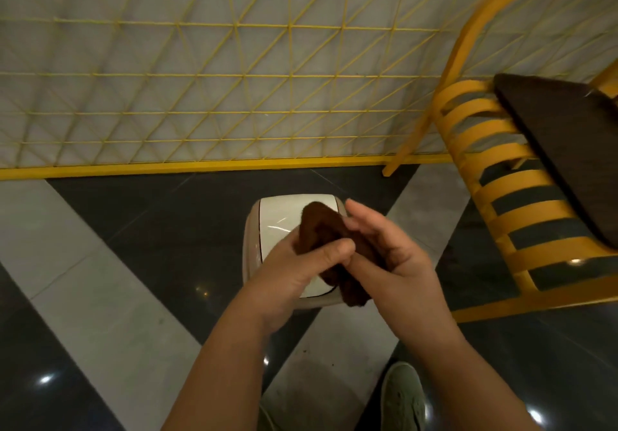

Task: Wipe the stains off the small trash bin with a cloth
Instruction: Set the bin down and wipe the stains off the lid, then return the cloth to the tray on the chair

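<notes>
On a glossy floor [100, 263] of dark and pale tiles, by a yellow wire-grid partition [200, 79], a person stands over a small trash bin [281, 216], both hands working a brown cloth [321, 230] just above its lid. L to R: bare floor w/ light glints; then the bin, set on the floor roughly mid-frame, near the partition's yellow base rail; then the hands; then a yellow slatted chair [485, 149] w/ a dark table edge [561, 149] over it at far right.

Left hand [301, 263] has fingers curled round the cloth's near part, thumb pressed across the top, pinching the fabric. Right hand [394, 253] cups the cloth from the other side, fingers fairly straight and close together, thumb tucked toward the left thumb; grip looks light, more supporting than clamping. Judging by this, the cloth is being bunched or refolded into a pad before wiping, and it's held directly over the bin so it can drop straight onto the lid. Whether the cloth touches the lid can't be told; the hands hide that spot.

Bin: squat, rounded-square, beige body w/ a glossy white swing-type lid showing bright reflections and a thin dark seam along its left edge. Stains not clearly visible from here; the lid's right and near portions are covered by hands and cloth. A green shoe [403, 397] shows at bottom, just behind the bin.
</notes>
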Motion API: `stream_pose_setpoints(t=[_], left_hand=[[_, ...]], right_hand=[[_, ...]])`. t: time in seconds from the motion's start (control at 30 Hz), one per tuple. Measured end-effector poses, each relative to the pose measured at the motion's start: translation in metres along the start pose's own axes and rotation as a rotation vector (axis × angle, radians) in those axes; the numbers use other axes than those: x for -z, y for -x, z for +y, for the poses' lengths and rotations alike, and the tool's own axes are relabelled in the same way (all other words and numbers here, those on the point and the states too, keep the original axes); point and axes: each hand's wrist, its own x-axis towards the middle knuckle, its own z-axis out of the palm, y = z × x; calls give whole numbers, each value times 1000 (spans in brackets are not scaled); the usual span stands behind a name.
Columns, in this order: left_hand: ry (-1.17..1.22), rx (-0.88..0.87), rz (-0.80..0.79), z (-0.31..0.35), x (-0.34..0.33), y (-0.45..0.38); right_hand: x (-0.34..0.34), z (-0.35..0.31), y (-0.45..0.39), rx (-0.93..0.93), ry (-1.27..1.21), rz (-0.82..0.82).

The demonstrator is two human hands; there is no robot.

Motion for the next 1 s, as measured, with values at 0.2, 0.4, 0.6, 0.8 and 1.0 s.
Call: stream_pose_setpoints(t=[0.2, 0.4, 0.6, 0.8, 1.0], left_hand=[[169, 27, 171, -5, -9, -4], [218, 27, 250, -5, -22, -20], [321, 66, 206, 0, -34, -49], [436, 240, 124, 14, -83, -88], [167, 259, -46, 70, -160, -138]], right_hand=[[35, 3, -12, -249, 209, -27], [47, 25, -16, -211, 314, 46], [80, 19, -39, -369, -270, 212], [115, -5, -52, -406, -312, 534], [189, -50, -65, -345, -182, 784]])
